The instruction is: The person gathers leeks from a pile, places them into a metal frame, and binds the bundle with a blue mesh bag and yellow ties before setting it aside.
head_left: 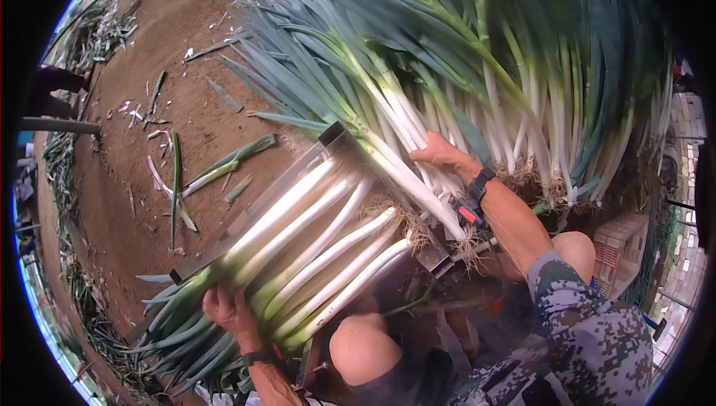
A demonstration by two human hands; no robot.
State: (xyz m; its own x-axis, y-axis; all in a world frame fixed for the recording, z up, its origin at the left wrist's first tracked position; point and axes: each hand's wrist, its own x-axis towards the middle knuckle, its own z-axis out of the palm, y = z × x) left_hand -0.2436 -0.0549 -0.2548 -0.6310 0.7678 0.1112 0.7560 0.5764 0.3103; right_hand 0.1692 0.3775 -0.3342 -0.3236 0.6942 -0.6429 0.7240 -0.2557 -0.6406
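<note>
My left hand (231, 316) is on the green leaves of several large green onions (321, 238), its fingers bent over them. These lie side by side in a metal frame (257, 205), roots toward the right and leaves spilling out at the lower left. At the edge of the big heap of green onions (514, 70), my right hand (446, 158) closes on a white stalk; part of its grip is hidden. Just below that hand, one long green onion (418, 182) lies slanting across the frame's right end, its roots hanging past it.
Cut leaves and a loose discarded stalk (224, 167) are scattered over the brown soil floor (156, 182). A pale plastic crate (620, 255) stands at the right, beyond my knee (573, 255). My other knee (365, 350) is close below the frame.
</note>
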